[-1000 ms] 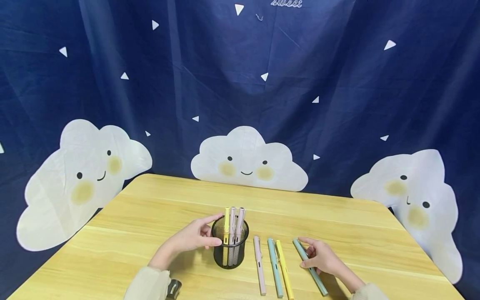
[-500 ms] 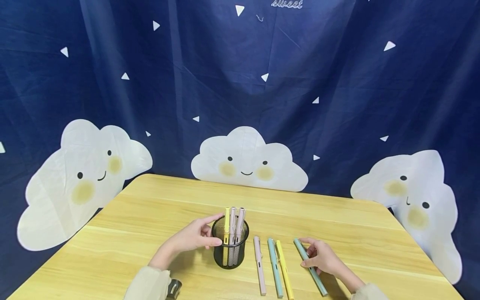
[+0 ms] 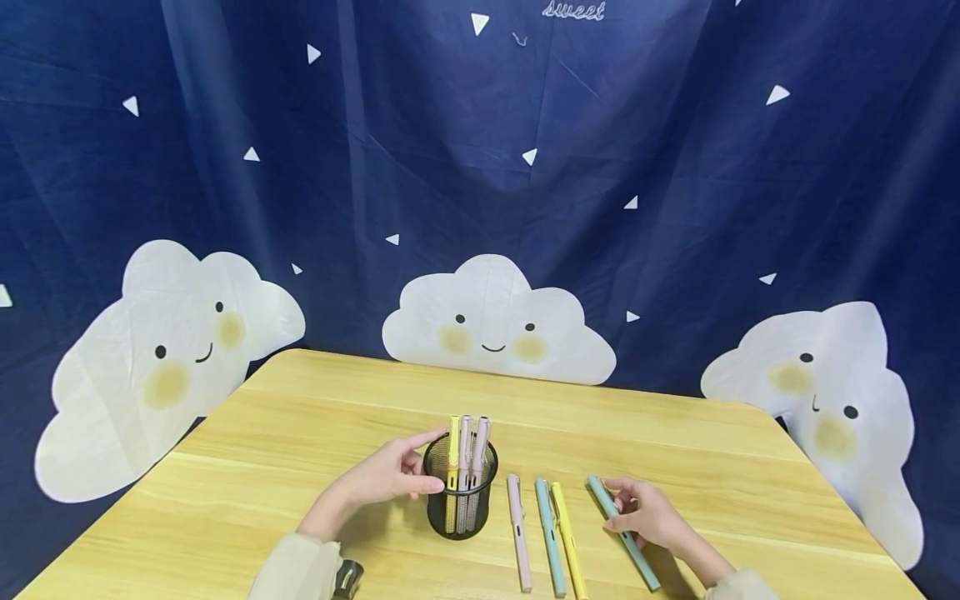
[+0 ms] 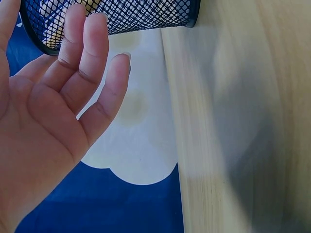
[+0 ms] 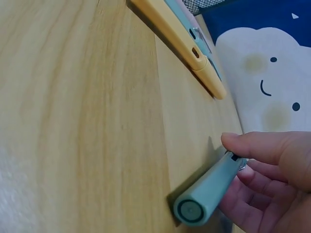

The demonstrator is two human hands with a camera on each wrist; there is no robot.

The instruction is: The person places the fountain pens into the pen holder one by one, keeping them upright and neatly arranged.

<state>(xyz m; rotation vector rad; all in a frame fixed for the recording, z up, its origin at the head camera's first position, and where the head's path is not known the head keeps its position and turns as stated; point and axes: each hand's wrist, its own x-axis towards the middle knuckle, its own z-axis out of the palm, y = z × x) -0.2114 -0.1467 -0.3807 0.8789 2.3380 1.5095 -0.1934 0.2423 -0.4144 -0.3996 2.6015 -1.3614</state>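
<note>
In the head view my left hand (image 3: 386, 473) holds a black mesh pen holder (image 3: 459, 527) by its rim, thumb on the near side and index finger on the far side. The other fingers curl beside the mesh wall (image 4: 150, 14) in the left wrist view. One yellow pen (image 3: 453, 454) and two pale purple pens stand upright inside the holder. My right hand (image 3: 647, 512) pinches a green capped pen (image 3: 636, 560) between thumb and fingers, low over the table. Seen from the right wrist, this green pen (image 5: 214, 187) points its round end toward the camera.
Between the holder and my right hand, a pale purple pen (image 3: 518, 533), another green pen (image 3: 551, 537) and a yellow pen (image 3: 568, 542) lie side by side on the wooden table (image 3: 360, 392). A dark blue curtain (image 3: 450, 167) with clouds hangs behind.
My right hand has shifted slightly to the right, and the green pen with it. The left hand and the holder stay where they were.
</note>
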